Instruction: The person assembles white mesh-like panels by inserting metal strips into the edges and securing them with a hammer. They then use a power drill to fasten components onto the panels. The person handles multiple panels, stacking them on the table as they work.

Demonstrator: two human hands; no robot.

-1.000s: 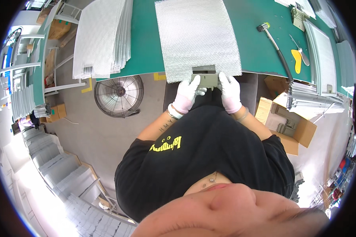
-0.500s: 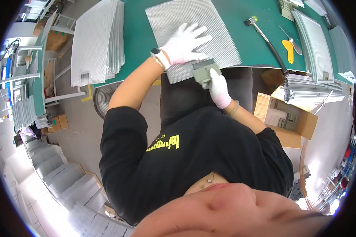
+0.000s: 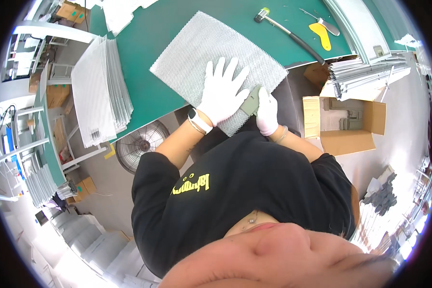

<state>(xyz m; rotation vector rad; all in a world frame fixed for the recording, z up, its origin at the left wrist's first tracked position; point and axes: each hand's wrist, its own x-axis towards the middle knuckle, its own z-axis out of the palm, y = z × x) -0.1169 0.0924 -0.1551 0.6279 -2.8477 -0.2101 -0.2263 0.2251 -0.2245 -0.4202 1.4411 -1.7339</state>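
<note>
We note yellow lettering on the chest of the black shirt, two small yellow rings above it. Dark marks on the left forearm: too small for us to read.

Lighting's bright and pretty even over the green bench, and it's sharp enough in the middle that the mesh sheet shows its weave. Floor on the right catches some glare, while the lower left blows out to near white, so details down there look overexposed, though I can't say for sure. Fisheye bends everything toward a black rim, with purplish fringing and mushy edges.
</note>
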